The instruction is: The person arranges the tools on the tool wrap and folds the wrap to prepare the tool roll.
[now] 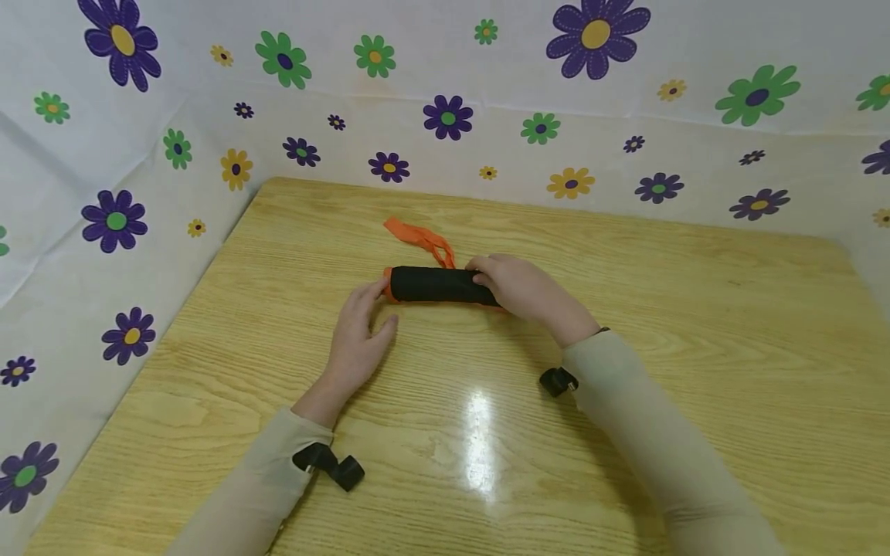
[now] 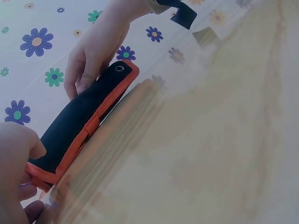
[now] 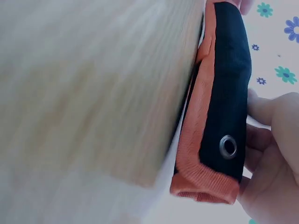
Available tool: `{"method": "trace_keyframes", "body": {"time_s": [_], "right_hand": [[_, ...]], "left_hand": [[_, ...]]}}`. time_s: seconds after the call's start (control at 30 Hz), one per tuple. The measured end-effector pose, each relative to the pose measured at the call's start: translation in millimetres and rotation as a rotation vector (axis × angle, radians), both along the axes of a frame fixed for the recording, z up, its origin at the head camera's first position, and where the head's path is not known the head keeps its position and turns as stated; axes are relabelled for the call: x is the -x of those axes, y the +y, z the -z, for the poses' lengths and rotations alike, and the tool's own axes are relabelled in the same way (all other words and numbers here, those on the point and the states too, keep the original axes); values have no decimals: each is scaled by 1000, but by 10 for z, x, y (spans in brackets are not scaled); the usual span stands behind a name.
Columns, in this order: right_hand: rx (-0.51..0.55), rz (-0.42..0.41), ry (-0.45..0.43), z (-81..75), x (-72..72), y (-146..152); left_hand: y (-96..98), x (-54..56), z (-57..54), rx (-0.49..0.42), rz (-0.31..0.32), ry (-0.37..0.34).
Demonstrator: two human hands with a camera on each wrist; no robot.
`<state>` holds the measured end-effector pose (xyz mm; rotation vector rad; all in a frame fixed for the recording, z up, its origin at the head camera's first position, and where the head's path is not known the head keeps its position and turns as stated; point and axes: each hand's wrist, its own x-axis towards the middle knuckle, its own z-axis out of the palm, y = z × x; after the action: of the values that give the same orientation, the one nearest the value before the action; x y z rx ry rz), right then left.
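A rolled-up black fabric tool roll (image 1: 438, 285) with orange edging lies across the wooden table. A metal eyelet (image 3: 228, 146) shows near its right end in the right wrist view. My left hand (image 1: 358, 332) touches the left end with its fingertips, fingers fairly straight and thumb held apart. Over the right end, my right hand (image 1: 524, 289) holds the roll, fingers bent onto its far side. In the left wrist view the right hand (image 2: 96, 56) shows behind the roll. An orange strap (image 1: 420, 237) trails from the roll's far side onto the table.
The wooden table (image 1: 695, 347) runs back to a white cloth with printed flowers (image 1: 448, 117), which also hangs at the left and right. Black straps with small mounts (image 1: 348, 472) sit on both sleeved wrists.
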<state>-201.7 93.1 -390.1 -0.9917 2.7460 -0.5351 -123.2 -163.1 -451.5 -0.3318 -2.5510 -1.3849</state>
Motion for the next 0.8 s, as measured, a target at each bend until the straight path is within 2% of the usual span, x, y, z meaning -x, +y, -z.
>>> {"method": "trace_keyframes", "body": {"time_s": [0.13,0.3,0.4,0.47,0.63,0.7,0.8], "right_hand": [[-60,-6,-9,-39,-24,28],[-52,-46,35,-50,-13,36],[-60,-30,-4,-47,19,37],[-58,0,-72,-40,55,33],[24,74,-217,-14,157,11],[35,86,-222,0,185,13],[14,90,-182,24,202,35]], "left_hand": [[4,-8,-3,28,13,-26],[5,-13,-8,31,22,-31],[8,-13,-14,36,41,-33],[8,-8,-18,49,53,-34],[-12,33,-12,113,82,-27],[-27,66,-8,141,91,-25],[-51,120,-32,175,90,-32]]}}
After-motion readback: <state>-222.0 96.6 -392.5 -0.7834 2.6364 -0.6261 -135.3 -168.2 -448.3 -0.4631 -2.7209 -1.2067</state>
